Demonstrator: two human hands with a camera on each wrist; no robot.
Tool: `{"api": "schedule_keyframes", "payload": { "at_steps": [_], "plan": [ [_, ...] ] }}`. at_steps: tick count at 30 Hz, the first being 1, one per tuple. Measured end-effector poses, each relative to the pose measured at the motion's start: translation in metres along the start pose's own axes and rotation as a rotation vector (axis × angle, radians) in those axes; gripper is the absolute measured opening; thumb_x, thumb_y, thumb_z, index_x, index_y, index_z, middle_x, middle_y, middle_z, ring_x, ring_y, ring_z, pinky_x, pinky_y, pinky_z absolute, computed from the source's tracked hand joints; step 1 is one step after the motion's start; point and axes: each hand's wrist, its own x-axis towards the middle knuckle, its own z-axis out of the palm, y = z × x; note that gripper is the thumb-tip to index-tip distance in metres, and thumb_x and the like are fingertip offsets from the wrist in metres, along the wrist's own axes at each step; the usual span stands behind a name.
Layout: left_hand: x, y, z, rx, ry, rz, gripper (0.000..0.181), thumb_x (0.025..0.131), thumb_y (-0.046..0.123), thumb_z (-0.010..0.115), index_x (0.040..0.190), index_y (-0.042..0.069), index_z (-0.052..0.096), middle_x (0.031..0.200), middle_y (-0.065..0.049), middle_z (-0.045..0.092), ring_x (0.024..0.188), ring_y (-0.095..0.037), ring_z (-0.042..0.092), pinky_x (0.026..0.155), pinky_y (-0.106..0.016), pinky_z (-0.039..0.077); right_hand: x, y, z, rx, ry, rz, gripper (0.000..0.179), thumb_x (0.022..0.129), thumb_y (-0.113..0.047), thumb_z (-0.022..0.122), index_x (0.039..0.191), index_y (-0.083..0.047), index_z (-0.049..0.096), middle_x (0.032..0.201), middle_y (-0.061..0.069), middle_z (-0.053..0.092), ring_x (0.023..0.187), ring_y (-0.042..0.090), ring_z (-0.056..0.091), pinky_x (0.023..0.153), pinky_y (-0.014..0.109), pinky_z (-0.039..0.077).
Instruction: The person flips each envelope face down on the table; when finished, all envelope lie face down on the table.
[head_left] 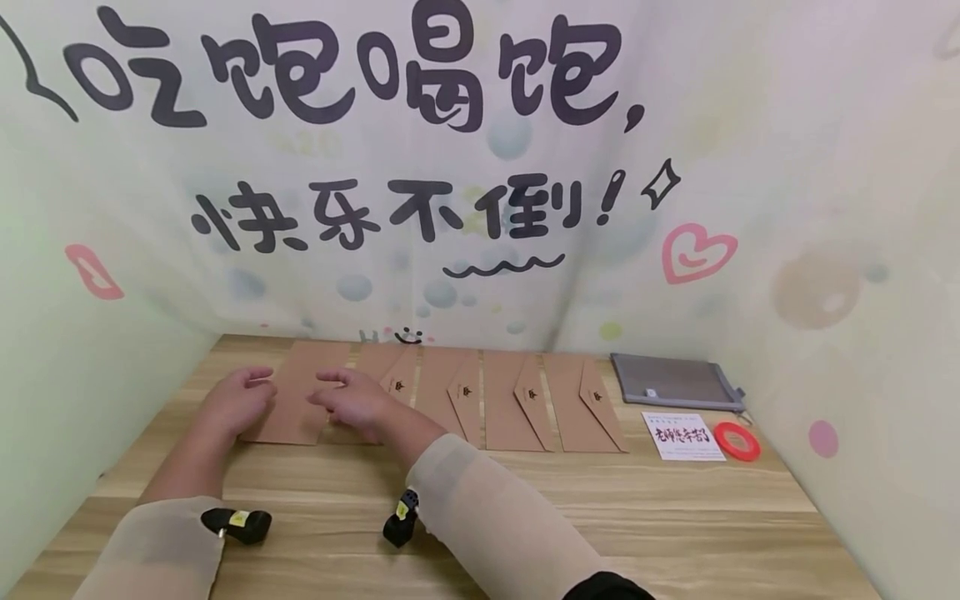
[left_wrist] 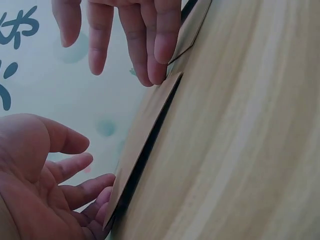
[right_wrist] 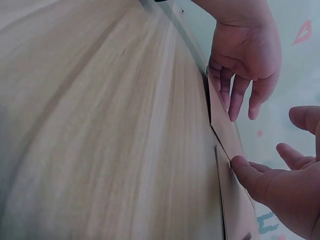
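The leftmost brown envelope (head_left: 294, 408) lies plain side up at the left end of a row, its flap not showing. My left hand (head_left: 238, 402) is at its left edge, fingers loosely bent and thumb apart from them. My right hand (head_left: 358, 404) is at the opposite edge, fingers extended and touching it in the right wrist view. A dark gap shows under the near edge of this envelope (left_wrist: 142, 145) in the left wrist view. Beside it, partly behind my right hand, is a second envelope (head_left: 401, 367) with a pointed flap and a small dark crown mark.
Several more brown envelopes (head_left: 506, 417) with flaps up continue the row rightward. Farther right are a grey zip pouch (head_left: 671, 383), a white printed card (head_left: 678, 446) and a red tape roll (head_left: 737, 442). A printed curtain (head_left: 450, 308) hangs behind the wooden table (head_left: 720, 533).
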Motion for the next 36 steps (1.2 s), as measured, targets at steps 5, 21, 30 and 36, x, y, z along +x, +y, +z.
{"api": "schedule_keyframes", "payload": {
  "at_steps": [5,21,30,36],
  "plan": [
    [0.000,0.002,0.000,0.017,-0.006,0.008,0.067,0.110,0.032,0.040,0.165,-0.004,0.028,0.167,-0.036,0.032,0.151,-0.056,0.036,0.122,-0.068,0.038,0.004,0.001,0.000,0.004,0.009,-0.008,0.045,0.100,-0.027,0.075,0.143,-0.019,0.067,0.109,0.000,0.068,0.106,0.028,0.065,0.100,0.047,0.057],
    [-0.009,0.033,0.028,-0.101,0.100,0.094,0.060,0.111,0.035,0.042,0.160,0.001,0.043,0.164,-0.026,0.043,0.149,-0.045,0.044,0.123,-0.062,0.037,-0.015,0.008,-0.047,0.059,-0.004,-0.095,0.044,0.105,-0.021,0.067,0.148,-0.013,0.062,0.134,0.007,0.071,0.124,0.028,0.070,0.106,0.044,0.060],
    [-0.006,0.056,0.062,-0.124,0.033,0.119,0.057,0.111,0.034,0.045,0.159,0.003,0.044,0.162,-0.023,0.047,0.149,-0.041,0.045,0.126,-0.060,0.036,-0.033,0.017,-0.087,-0.037,0.041,-0.089,0.049,0.104,-0.031,0.069,0.150,-0.018,0.059,0.144,0.009,0.068,0.127,0.032,0.070,0.105,0.044,0.061],
    [-0.004,0.068,0.077,-0.218,0.015,0.124,0.055,0.111,0.030,0.050,0.159,0.004,0.045,0.160,-0.021,0.050,0.136,-0.037,0.052,0.115,-0.052,0.047,-0.040,0.023,-0.104,-0.054,0.088,-0.101,0.049,0.105,-0.027,0.068,0.152,-0.017,0.057,0.142,0.011,0.069,0.125,0.033,0.070,0.106,0.046,0.060]
  ]
}}
